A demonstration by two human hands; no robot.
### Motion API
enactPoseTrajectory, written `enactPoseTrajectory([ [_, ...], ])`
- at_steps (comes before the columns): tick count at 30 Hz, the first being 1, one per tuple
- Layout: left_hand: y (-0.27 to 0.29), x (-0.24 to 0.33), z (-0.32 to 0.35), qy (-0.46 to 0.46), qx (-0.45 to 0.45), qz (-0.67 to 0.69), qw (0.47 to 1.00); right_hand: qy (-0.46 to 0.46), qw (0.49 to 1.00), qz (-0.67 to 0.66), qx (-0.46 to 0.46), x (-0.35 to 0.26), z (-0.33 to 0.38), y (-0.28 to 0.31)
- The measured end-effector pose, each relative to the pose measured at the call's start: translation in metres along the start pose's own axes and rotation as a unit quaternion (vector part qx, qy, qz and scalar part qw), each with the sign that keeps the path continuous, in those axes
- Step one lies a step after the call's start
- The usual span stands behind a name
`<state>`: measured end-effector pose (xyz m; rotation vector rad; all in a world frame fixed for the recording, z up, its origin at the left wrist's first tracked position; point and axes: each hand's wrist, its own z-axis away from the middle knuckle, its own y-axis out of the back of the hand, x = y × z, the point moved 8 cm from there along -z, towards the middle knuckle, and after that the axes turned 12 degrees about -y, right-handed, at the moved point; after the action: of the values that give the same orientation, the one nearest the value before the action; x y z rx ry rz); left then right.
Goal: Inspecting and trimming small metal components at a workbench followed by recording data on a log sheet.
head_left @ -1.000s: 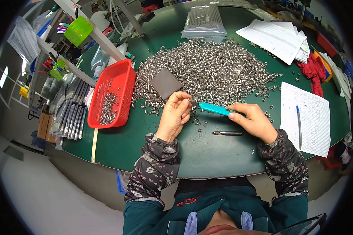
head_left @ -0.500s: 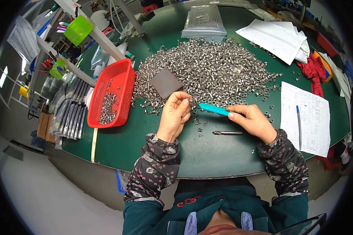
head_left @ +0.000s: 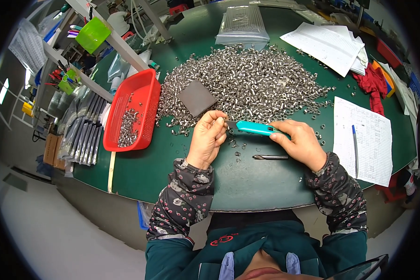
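My right hand (head_left: pixel 299 142) grips a turquoise utility knife (head_left: pixel 253 128), its blade tip pointing left. That tip meets a small metal part pinched in the fingers of my left hand (head_left: pixel 209 138); the part itself is mostly hidden by the fingers. Both hands hover over the green table (head_left: pixel 247 182), just in front of a large heap of small silver metal parts (head_left: pixel 252 86). A dark drill bit (head_left: pixel 270 157) lies on the table below the knife. A dark grey square pad (head_left: pixel 197 97) rests on the heap's left edge.
A red plastic basket (head_left: pixel 135 105) holding several metal parts stands to the left. A printed sheet with a pen (head_left: pixel 359 140) lies to the right, more papers (head_left: pixel 331 44) and a clear bag (head_left: pixel 243 21) at the back. Racks and bins crowd the left side.
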<state>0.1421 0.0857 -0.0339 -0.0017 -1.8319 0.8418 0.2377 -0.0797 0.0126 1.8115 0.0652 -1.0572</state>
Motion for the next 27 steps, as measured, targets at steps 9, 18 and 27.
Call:
enactPoseTrajectory([
  [9,0.003,-0.002,0.001,0.031,0.002,-0.003,1.0,0.056,0.994,0.066,0.067,-0.008,0.004,0.009],
  [18,0.004,-0.006,0.0,0.051,-0.034,0.017,0.998,0.098,0.983,0.112,0.112,-0.016,0.007,0.014],
  [27,0.004,-0.007,0.001,0.075,-0.03,0.01,0.997,0.14,0.967,0.149,0.154,-0.026,0.009,0.021],
])
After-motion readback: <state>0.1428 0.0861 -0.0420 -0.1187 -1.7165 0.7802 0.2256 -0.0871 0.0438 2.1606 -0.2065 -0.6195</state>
